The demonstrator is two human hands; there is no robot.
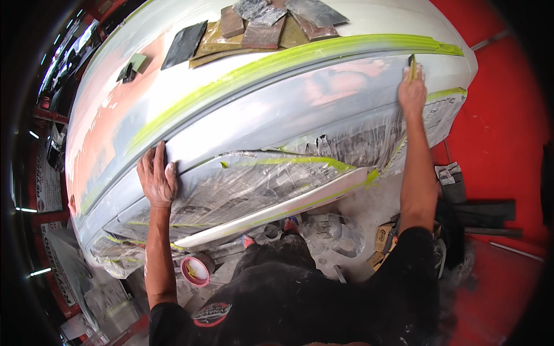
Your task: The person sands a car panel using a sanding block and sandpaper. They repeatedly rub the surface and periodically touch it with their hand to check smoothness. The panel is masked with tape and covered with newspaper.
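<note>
Now right hand [412,92] pinches spreader [412,66] upright; bumper [277,115] crosswise

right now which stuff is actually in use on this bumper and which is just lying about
In use:
- bumper
- left hand, flat on it
- right hand pressing a small sanding piece near the green tape

Lying about:
- sandpaper sheets on top
- tape roll on the floor
- dark sheet

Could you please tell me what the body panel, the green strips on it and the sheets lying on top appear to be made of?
Body panel: probably primed or filled bodywork, matt grey-white, patchy. Green strips: seemingly masking tape, thin, slightly wrinkled. Sheets: likely sandpaper, flat, dull brown and grey, dusty.
</note>
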